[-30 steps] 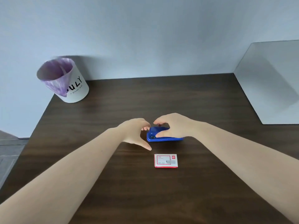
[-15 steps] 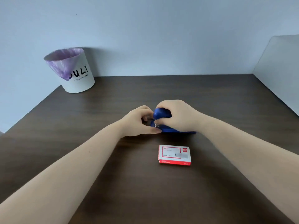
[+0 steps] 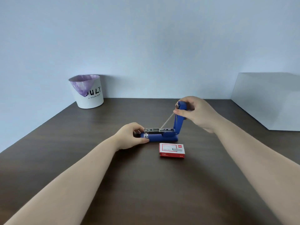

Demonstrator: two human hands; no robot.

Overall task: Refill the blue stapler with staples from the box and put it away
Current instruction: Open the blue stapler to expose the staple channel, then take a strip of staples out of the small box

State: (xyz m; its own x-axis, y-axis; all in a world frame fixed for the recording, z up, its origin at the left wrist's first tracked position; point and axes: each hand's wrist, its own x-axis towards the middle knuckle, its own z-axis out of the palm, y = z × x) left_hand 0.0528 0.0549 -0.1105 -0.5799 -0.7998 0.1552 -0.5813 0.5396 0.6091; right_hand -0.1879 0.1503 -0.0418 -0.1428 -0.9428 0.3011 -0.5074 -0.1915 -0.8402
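Note:
The blue stapler (image 3: 162, 138) lies on the dark wooden table (image 3: 146, 184) with its lid swung up almost upright. Its metal staple channel is exposed, and a thin spring rod runs from the channel up to the lid. My left hand (image 3: 129, 135) grips the front end of the stapler's base. My right hand (image 3: 197, 113) pinches the raised blue lid near its tip. The red and white staple box (image 3: 172, 150) lies closed just in front of the stapler, untouched.
A white bin (image 3: 87, 91) with a purple liner stands at the table's far left corner against the wall. A pale grey panel (image 3: 267, 101) leans at the right edge of the table.
The stapler was closed under both hands; my right hand has now lifted the lid up and back while my left hand holds the base down. The camera view has tilted upward.

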